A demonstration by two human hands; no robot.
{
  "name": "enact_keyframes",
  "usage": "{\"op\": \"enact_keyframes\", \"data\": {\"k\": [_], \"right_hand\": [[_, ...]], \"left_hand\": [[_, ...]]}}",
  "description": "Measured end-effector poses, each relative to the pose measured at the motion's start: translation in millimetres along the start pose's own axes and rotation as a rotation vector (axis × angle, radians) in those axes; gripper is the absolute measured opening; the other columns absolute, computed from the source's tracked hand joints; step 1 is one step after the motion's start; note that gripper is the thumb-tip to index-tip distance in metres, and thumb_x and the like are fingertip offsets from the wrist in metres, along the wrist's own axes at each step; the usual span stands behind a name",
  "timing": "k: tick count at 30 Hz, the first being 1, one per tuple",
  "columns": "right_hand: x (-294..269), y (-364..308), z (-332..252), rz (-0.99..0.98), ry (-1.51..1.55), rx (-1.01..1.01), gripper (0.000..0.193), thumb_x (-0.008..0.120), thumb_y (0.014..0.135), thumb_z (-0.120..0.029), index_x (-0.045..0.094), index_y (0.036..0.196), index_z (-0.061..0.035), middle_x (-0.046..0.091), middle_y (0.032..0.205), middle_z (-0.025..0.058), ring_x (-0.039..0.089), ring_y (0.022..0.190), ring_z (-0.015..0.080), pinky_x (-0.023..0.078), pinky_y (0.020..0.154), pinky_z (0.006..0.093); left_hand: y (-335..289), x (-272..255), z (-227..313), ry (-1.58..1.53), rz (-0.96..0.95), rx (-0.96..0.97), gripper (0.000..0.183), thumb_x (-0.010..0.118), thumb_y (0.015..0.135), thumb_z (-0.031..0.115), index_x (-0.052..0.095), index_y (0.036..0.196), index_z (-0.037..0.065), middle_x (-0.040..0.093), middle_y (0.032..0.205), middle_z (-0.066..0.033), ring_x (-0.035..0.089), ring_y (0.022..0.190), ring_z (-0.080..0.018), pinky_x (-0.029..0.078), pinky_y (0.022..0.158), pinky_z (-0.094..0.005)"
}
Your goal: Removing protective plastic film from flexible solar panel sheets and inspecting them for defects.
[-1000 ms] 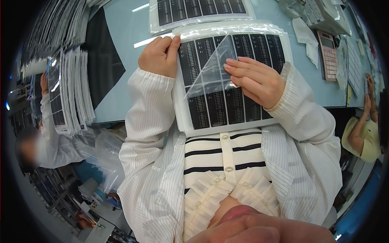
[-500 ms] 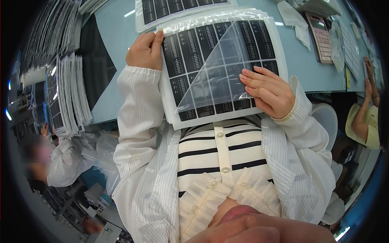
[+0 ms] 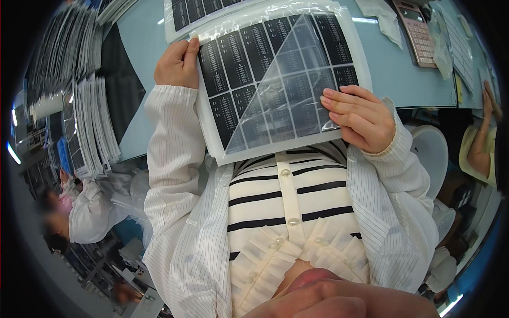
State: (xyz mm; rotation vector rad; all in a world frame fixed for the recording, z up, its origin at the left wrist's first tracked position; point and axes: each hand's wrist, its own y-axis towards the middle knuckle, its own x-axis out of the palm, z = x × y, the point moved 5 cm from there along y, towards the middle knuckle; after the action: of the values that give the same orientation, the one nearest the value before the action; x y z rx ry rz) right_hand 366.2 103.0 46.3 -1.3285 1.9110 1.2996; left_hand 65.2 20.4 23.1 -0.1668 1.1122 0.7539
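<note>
A stack of flat label sheets (image 3: 214, 69), printed with rows of black rectangles on white, is tilted up in front of my chest. My left hand (image 3: 179, 62) grips its upper left edge, thumb on top. A sheet of clear film (image 3: 278, 106) lies as a shiny triangular flap across the lower right of the black print, with a diagonal fold from the top edge to the lower left corner. At the flap's right side, my right hand (image 3: 363, 115) holds the film with its fingers close together; its thumb is not clearly seen.
Another printed sheet (image 3: 188, 13) lies beyond on the pale blue table (image 3: 411, 87). Tall stacks of sheets (image 3: 66, 42) and a black sheet (image 3: 119, 90) are at the left. A pink calculator (image 3: 419, 37), plastic wrap and a keyboard (image 3: 457, 53) sit at the right. Other people are on both sides.
The stack has shifted left and slightly up in view. My right hand has moved right and down across it with the film, and the diagonal fold lies farther right on the print.
</note>
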Motion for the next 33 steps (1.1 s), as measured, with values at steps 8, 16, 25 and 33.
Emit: {"op": "enact_keyframes", "data": {"k": [8, 16, 25, 33], "right_hand": [[-7.0, -15.0, 4.3, 0.017, 0.012, 0.023, 0.004, 0.061, 0.073, -0.001, 0.059, 0.076, 0.001, 0.065, 0.095, 0.0134, 0.06, 0.099, 0.0247, 0.043, 0.09, 0.0386], [2.9, -2.9, 1.6, 0.048, 0.085, 0.059, 0.006, 0.062, 0.07, 0.001, 0.059, 0.075, 0.0, 0.065, 0.094, 0.0134, 0.06, 0.1, 0.0249, 0.043, 0.09, 0.0388], [9.9, -2.8, 1.4, 0.076, 0.122, 0.104, 0.007, 0.061, 0.07, 0.002, 0.059, 0.076, 0.0, 0.065, 0.096, 0.0125, 0.059, 0.101, 0.0244, 0.041, 0.091, 0.0387], [2.4, -9.9, 8.5, 0.09, 0.098, 0.062, 0.006, 0.062, 0.07, 0.0, 0.059, 0.075, -0.0015, 0.066, 0.094, 0.0118, 0.061, 0.098, 0.0219, 0.04, 0.091, 0.0395]], "left_hand": [[1.5, 0.5, -1.0, -0.001, -0.021, 0.004, 0.036, 0.05, 0.088, 0.034, 0.056, 0.071, 0.002, 0.052, 0.062, -0.0063, 0.049, 0.056, -0.0203, 0.04, 0.056, -0.0296], [3.6, -2.0, -21.5, -0.266, -0.112, -0.204, 0.037, 0.051, 0.087, 0.036, 0.061, 0.078, 0.001, 0.055, 0.062, -0.0051, 0.049, 0.058, -0.0123, 0.039, 0.056, -0.0278], [1.6, 14.4, -26.1, -0.491, -0.054, -0.349, 0.039, 0.057, 0.084, 0.037, 0.061, 0.073, 0.0, 0.053, 0.06, 0.001, 0.042, 0.058, -0.0073, 0.036, 0.055, -0.0239], [7.4, 25.7, -39.9, -0.676, -0.028, -0.266, 0.037, 0.056, 0.086, 0.032, 0.057, 0.065, 0.002, 0.045, 0.057, 0.0052, 0.035, 0.056, -0.0045, 0.029, 0.05, -0.0212]]}}
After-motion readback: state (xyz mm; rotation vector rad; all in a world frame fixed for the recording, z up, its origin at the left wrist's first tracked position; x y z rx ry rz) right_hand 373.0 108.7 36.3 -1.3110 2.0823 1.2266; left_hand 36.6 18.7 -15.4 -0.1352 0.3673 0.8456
